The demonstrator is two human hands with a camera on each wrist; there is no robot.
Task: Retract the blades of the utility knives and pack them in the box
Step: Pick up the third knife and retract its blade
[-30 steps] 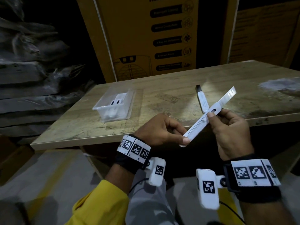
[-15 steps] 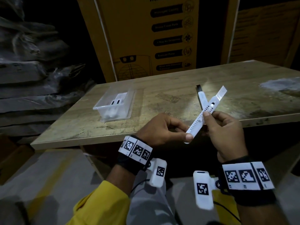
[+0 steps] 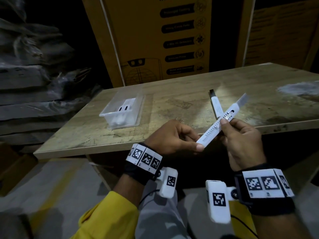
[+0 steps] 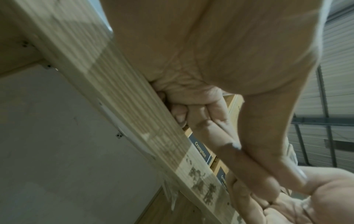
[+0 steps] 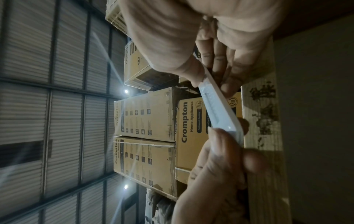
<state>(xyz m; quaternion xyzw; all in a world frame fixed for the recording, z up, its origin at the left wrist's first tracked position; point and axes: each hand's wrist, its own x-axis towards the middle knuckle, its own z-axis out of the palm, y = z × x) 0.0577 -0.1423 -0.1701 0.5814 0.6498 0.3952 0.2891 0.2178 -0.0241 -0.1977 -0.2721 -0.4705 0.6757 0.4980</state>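
Both hands hold a white utility knife (image 3: 219, 125) (image 5: 220, 109) in the air over the table's front edge. My left hand (image 3: 174, 137) pinches its rear end. My right hand (image 3: 241, 135) grips the middle, thumb on the slider. A short stub of blade (image 3: 242, 100) still sticks out of the front tip. A second white knife with a dark tip (image 3: 214, 102) lies on the table behind it. The clear plastic box (image 3: 120, 110) sits at the table's left and contains white knives.
The wooden table (image 3: 172, 107) has its front edge just under my hands. Large yellow cardboard cartons (image 3: 155, 40) stand behind it. Dark wrapped stacks (image 3: 31, 75) fill the left side. A grey stain (image 3: 298, 87) marks the table's far right.
The blade has slid back into the held knife, from long to a short stub, as my right thumb moved down the slider. Both hands stayed in place.
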